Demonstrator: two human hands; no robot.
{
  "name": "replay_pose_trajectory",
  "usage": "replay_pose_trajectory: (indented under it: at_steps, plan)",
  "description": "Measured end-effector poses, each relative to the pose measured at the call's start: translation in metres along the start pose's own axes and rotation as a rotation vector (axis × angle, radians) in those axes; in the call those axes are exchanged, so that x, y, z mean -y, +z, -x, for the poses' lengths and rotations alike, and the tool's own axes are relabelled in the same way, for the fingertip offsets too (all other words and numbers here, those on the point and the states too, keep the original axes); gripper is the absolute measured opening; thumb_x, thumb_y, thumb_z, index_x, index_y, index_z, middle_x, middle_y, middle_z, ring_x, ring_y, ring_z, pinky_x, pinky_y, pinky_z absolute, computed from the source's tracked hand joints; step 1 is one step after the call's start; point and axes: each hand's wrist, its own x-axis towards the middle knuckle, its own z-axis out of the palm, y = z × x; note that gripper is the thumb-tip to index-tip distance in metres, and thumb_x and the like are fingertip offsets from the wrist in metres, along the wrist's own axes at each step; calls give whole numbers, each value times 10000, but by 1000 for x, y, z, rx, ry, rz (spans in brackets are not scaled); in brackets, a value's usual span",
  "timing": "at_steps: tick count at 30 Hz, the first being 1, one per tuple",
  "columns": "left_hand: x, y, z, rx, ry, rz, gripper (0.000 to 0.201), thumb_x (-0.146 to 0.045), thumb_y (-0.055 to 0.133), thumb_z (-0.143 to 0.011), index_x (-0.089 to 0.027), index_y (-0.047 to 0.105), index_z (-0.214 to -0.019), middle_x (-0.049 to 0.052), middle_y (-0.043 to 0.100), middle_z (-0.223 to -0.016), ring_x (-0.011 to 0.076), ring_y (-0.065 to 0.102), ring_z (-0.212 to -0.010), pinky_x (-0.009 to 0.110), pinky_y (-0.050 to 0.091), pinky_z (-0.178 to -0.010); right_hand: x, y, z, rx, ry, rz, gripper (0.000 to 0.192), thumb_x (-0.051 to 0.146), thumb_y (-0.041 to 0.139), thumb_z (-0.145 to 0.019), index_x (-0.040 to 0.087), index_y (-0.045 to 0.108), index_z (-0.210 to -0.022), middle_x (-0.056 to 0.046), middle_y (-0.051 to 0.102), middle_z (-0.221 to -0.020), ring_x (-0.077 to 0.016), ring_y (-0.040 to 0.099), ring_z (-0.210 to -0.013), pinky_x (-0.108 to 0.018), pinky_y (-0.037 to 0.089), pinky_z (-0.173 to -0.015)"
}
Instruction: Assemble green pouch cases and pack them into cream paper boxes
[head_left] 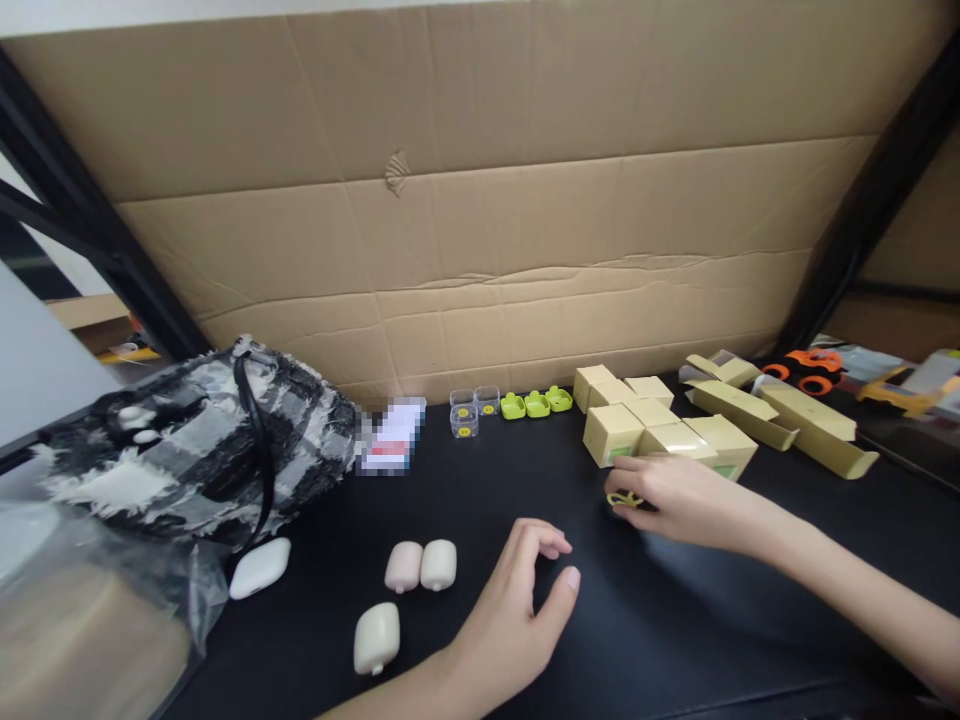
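Nearby, right hand [679, 497] pinches yellow-green clip [624, 498] beside boxes [652, 425]; left hand [517, 600] empty.

Two bare hands [517, 610], forearms unsleeved, no jewellery.

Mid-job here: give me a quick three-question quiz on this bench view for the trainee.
1. True or false: the right hand rests at a small yellow-green piece, just in front of the small tan boxes.
2. How many green trays sit in the row by the cardboard wall?
3. Is the left hand (a) gripping a pale case, (b) hovering with nothing in its grip, (c) lifting the bag?

Key: 1 true; 2 three; 3 b.
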Motion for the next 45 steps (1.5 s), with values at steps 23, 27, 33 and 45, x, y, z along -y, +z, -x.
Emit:
replay_pose_trajectory:
  at_steps: [23,27,33,45]
  plan:
    - [-2,-2,-2,-59,41,-43,139,-216,465,-886,-216,490,-1022,55,556,-1041,192,567,-1009,379,454,-945,-1,-1,-115,272,-42,10,287,320,556,-928,163,564,-1168,-80,593,-1170,-204,615,-971,-409,527,-814]
    - [3,-2,-4,-183,-9,-79,386,-208,530,-834,-217,374,-1187,105,464,-1231,260,458,-1214,501,352,-1054,26,-2,-71,202,-210,-138,94,220,607,-870,158,651,-925,-32,667,-899,-185,631,-862,-392,483,-846]
    - [14,5,-4,-148,-153,-110,682,-201,636,-733,-178,261,-1302,175,422,-1296,346,381,-1298,590,291,-1069,50,-1,-23,61,-250,-440,81,143,606,-805,197,639,-856,-18,678,-798,-181,651,-799,-284,485,-716]
    - [6,4,-8,-132,-135,23,370,-173,607,-764,-242,440,-1086,64,560,-1147,241,560,-1091,439,437,-965,36,12,-7,-215,42,-1107,189,375,587,-877,211,652,-946,-26,682,-828,-157,643,-739,-292,540,-686]
